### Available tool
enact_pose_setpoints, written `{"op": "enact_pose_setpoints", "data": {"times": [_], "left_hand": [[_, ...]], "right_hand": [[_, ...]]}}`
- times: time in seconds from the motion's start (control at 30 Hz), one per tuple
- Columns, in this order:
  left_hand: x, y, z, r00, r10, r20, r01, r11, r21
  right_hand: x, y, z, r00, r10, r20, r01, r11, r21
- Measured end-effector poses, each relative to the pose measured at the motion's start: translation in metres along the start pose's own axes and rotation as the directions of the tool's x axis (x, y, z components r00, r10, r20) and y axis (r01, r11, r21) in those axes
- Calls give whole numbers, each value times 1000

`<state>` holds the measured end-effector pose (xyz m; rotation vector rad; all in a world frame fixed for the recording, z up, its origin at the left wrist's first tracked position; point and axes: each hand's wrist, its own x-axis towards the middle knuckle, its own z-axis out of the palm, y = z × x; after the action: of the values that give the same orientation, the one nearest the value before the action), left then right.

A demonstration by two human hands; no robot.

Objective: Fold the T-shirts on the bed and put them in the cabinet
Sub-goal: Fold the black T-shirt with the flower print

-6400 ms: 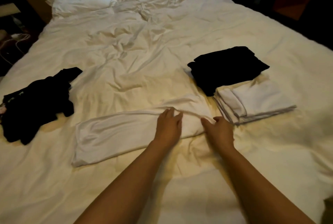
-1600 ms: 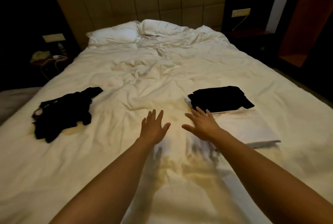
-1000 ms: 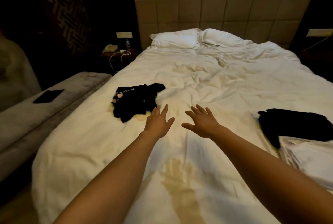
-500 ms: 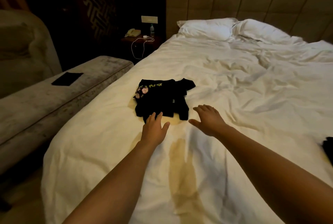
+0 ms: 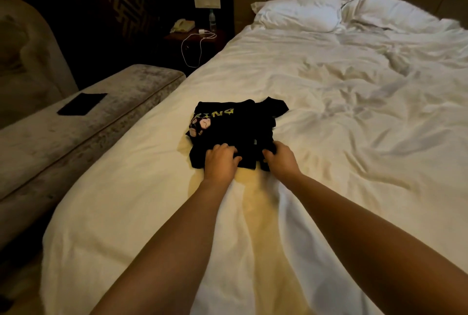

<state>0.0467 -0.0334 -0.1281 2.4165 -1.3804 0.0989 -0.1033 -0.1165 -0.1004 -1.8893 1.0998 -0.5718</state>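
Wrinkled white bedding is covering the bed; a crumpled black T-shirt with a printed front is lying at its ten o'clock side. Left hand and right hand, spread open half a second ago, are now gripping its near hem with curled fingers.

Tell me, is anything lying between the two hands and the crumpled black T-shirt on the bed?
Nothing visible stands in the way. The left hand and the right hand already lie on the near edge of the black T-shirt, fingers curled into the fabric. Only white bedding surrounds it. The cabinet is out of view.
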Motion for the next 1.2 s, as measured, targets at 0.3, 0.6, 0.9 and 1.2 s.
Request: {"op": "enact_pose_setpoints", "data": {"times": [0.3,0.6,0.9,1.2], "left_hand": [[-25,19,-10,991,74,-111,-114,899,-422],[-54,86,-66,994,77,-76,-105,874,-475],[-109,177,-97,965,207,161,-69,792,-606],[-178,322,-133,889,318,330,86,591,-802]], "right_hand": [[-33,-19,-23,980,-75,-185,118,966,230],[-105,-28,-93,938,71,-340,102,880,464],[-185,1,-190,863,263,-430,41,813,580],[-258,34,-255,981,96,-166,6,849,528]]}}
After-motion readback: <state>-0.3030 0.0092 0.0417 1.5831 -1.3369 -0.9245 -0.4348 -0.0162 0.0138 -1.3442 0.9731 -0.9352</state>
